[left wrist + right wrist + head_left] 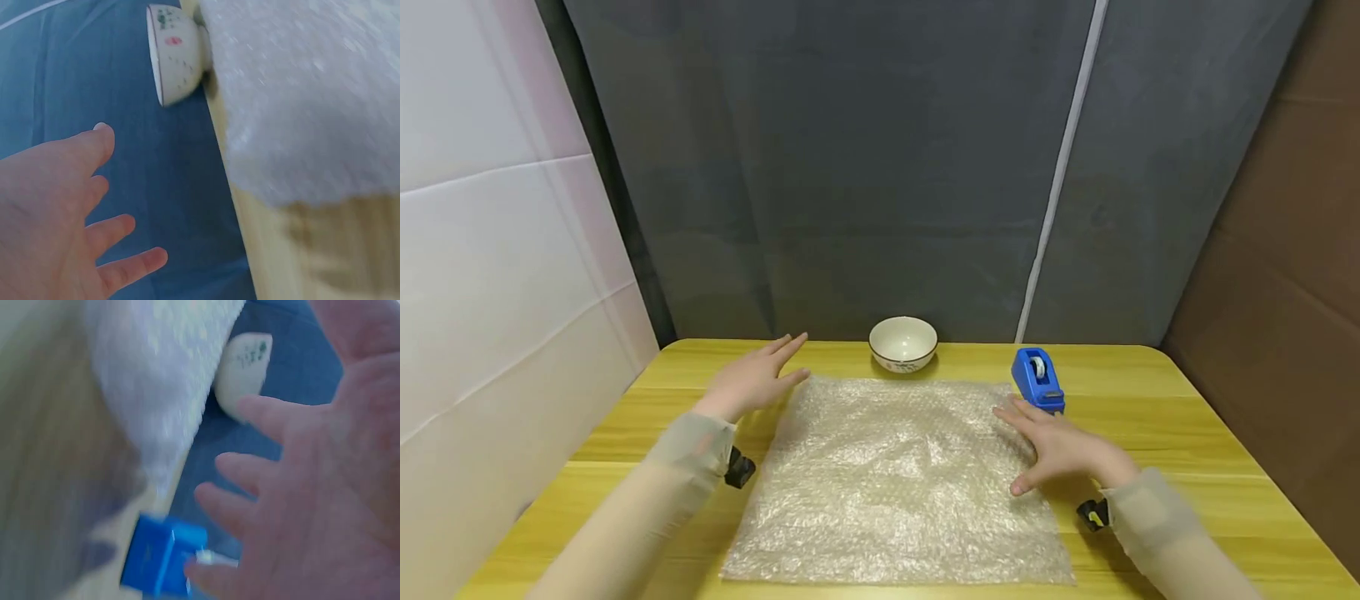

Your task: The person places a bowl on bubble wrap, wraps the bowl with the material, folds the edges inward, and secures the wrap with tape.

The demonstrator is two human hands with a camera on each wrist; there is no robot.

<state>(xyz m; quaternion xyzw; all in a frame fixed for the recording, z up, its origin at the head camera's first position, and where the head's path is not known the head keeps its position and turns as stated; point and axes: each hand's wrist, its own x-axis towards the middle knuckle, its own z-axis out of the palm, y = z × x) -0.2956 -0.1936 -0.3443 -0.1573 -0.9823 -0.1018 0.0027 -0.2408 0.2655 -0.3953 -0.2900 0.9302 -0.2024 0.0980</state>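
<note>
A sheet of bubble wrap (902,483) lies flat on the wooden table. Just behind its far edge stands a white bowl (903,343) with a dark rim and painted marks, upright. My left hand (752,385) hovers by the sheet's far left corner, fingers spread, holding nothing. Over the sheet's right edge is my right hand (1060,446), its fingers spread and nothing in its grasp. A blue tape dispenser (1037,382) with a roll of tape sits just beyond the right fingers. In the left wrist view, the left hand (56,219) is apart from the bowl (178,56).
The yellow wood-grain table (1150,417) ends at a dark grey cloth backdrop (865,183). White cloth (497,250) hangs on the left side and a brown panel (1277,275) stands on the right. Each wrist wears a small black camera.
</note>
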